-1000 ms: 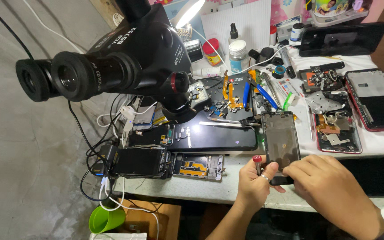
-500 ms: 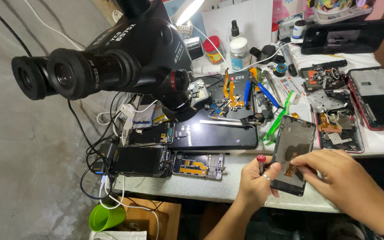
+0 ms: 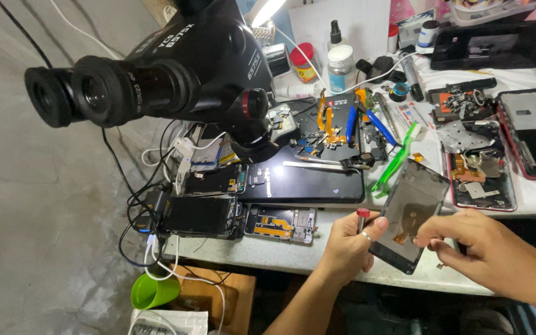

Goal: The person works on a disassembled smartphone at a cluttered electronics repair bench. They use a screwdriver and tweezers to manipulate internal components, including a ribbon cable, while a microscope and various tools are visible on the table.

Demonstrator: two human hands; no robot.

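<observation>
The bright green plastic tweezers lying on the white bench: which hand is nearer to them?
Left, narrowly. The left hand sits below the bright green plastic tweezers, gripping the lower left edge of the dark rectangular phone screen panel. The right hand is further down and right, pinching the panel's lower right edge.

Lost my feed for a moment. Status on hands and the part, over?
Left hand grips dark rectangular phone screen panel by its edge. Right hand pinches its lower edge. Panel tilted, above white bench edge. Nothing blocking.
</observation>
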